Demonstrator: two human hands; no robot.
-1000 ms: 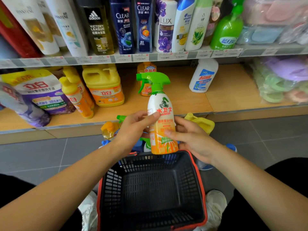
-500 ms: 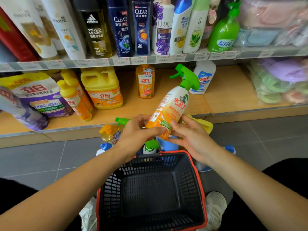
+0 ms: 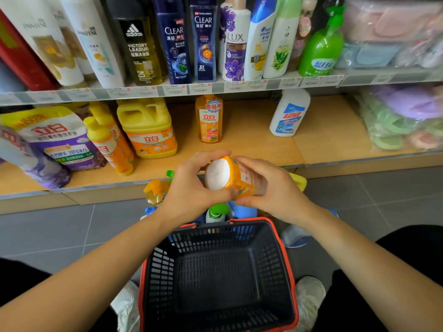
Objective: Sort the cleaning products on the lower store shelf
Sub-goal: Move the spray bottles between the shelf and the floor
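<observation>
Both hands hold an orange and white spray bottle (image 3: 230, 174) tipped flat, its white base facing me and its nozzle end hidden behind the hands. My left hand (image 3: 191, 188) grips the left side; my right hand (image 3: 271, 188) curls round the right side. It hangs just in front of the wooden lower shelf (image 3: 251, 144). On that shelf stand a purple detergent bag (image 3: 57, 140), yellow-orange bottles (image 3: 110, 142), a yellow jug (image 3: 148, 128), a slim orange bottle (image 3: 209, 118) and a white-blue bottle (image 3: 288, 113).
A dark basket (image 3: 215, 271) with a red rim sits on the grey floor between my shoes. Beyond it several bottles (image 3: 155, 190) stand on the floor by the shelf base. The upper shelf (image 3: 191, 88) holds shampoos. Bagged sponges (image 3: 402, 116) fill the right.
The spray bottle went from upright to tilted right, then tipped flat with its base toward me. Both hands stayed on it and moved slightly toward the shelf.
</observation>
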